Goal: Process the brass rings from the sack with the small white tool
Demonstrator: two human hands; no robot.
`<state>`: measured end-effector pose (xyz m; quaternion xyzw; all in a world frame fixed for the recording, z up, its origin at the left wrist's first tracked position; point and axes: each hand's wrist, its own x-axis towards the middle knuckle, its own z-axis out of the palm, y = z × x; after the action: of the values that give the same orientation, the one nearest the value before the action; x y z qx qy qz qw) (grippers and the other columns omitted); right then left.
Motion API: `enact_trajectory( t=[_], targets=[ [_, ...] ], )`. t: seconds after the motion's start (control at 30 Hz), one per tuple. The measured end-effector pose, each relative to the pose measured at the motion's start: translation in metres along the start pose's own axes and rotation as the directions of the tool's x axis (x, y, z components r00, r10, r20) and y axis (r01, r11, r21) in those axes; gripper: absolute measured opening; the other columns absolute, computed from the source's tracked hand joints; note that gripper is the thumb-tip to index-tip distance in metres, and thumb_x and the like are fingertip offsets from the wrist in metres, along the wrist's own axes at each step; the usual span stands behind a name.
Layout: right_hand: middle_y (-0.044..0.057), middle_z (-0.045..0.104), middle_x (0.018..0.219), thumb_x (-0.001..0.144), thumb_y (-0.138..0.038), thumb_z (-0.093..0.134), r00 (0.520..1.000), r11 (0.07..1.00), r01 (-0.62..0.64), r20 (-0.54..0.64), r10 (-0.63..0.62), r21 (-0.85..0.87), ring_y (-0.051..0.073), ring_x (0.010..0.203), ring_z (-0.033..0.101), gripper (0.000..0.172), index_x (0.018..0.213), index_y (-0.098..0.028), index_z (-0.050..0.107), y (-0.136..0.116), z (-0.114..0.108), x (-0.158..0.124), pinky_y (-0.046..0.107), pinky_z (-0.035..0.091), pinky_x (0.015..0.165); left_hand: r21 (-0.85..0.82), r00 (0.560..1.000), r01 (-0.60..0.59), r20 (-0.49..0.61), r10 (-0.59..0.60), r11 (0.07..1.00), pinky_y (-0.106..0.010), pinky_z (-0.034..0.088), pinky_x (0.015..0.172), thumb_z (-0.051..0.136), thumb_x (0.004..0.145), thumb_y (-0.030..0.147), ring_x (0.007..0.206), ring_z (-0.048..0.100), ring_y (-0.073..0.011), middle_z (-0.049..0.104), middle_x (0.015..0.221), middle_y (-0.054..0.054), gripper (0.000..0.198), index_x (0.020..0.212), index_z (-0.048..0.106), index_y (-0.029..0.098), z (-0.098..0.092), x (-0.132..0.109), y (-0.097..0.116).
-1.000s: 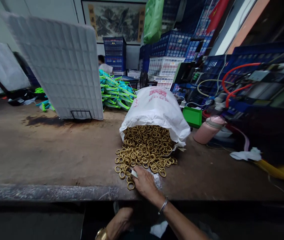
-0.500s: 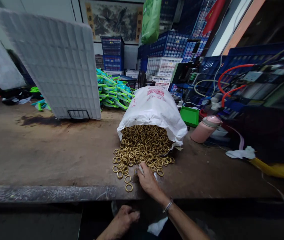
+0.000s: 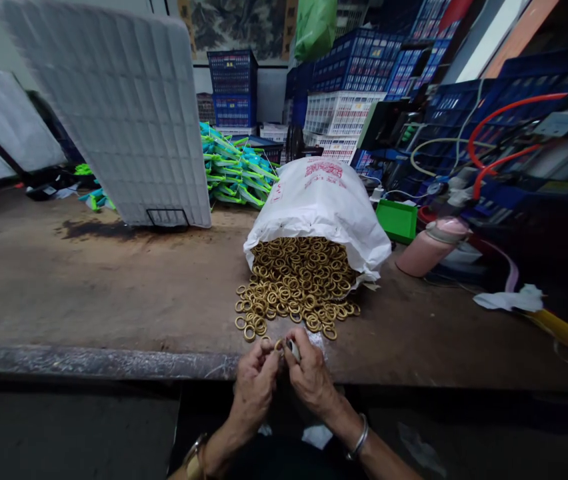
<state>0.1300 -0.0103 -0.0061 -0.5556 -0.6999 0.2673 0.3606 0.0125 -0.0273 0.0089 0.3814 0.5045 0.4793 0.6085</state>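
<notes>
My left hand [image 3: 254, 380] pinches a gold-coloured ring [image 3: 278, 345] between thumb and fingers, just above the table's front edge. Close against it, my right hand [image 3: 311, 373] has its fingertips drawn together at the ring's right side. A small dark and whitish thing shows at those fingers; its kind I cannot make out. Beyond both hands, a heap of similar rings [image 3: 289, 293] spills out of a white woven sack [image 3: 319, 200] that lies on its side with its mouth towards me.
On the wooden table [image 3: 114, 287], a grey-white padded panel [image 3: 114, 120] leans at left. Green and blue pieces [image 3: 239, 173] are piled behind it. A green tray [image 3: 397, 220], a pink bottle [image 3: 431, 247] and red hoses [image 3: 479, 133] are at right. Crates [image 3: 344, 110] are stacked behind.
My right hand has drawn back from the ring heap towards me. My left hand has risen from below the table edge to meet it, and a ring is now between them. The view has shifted slightly.
</notes>
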Motion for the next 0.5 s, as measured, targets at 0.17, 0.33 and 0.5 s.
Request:
enact_trajectory(
  t=[0.17,0.33,0.5],
  targets=[
    [-0.002,0.051,0.068,0.084,-0.033,0.038,0.991,0.994,-0.078,0.119,0.067,0.083,0.012,0.06,0.048,0.016,0.081,-0.02,0.047,-0.012,-0.009,0.005,0.022,0.036,0.057,0.163,0.983,-0.177,-0.016,0.182,0.97,-0.02,0.037,0.055,0.053,0.075,0.031,0.056,0.046,-0.0104,0.052,0.061,0.002,0.017,0.073,0.06,0.016,-0.008,0.0,-0.006],
    [-0.005,0.046,0.059,0.082,-0.036,0.041,0.977,0.979,-0.131,0.189,0.1,0.155,0.01,0.057,0.043,0.024,0.065,-0.02,0.044,-0.017,-0.01,0.007,0.022,0.032,0.054,0.335,0.947,-0.314,0.043,0.319,0.888,-0.023,0.04,0.064,0.052,0.076,0.026,0.063,0.051,-0.0138,0.058,0.066,-0.001,0.015,0.074,0.063,0.016,-0.013,-0.002,-0.008],
    [-0.005,0.044,0.056,0.081,-0.038,0.041,0.958,0.917,-0.264,0.196,0.211,0.3,0.009,0.055,0.042,0.027,0.063,-0.019,0.044,-0.011,-0.004,0.008,0.022,0.032,0.052,0.164,0.992,-0.114,0.071,0.104,0.98,-0.018,0.034,0.046,0.052,0.076,0.037,0.045,0.041,-0.0079,0.049,0.052,0.004,0.022,0.07,0.055,0.016,-0.012,-0.002,-0.004]
  ],
)
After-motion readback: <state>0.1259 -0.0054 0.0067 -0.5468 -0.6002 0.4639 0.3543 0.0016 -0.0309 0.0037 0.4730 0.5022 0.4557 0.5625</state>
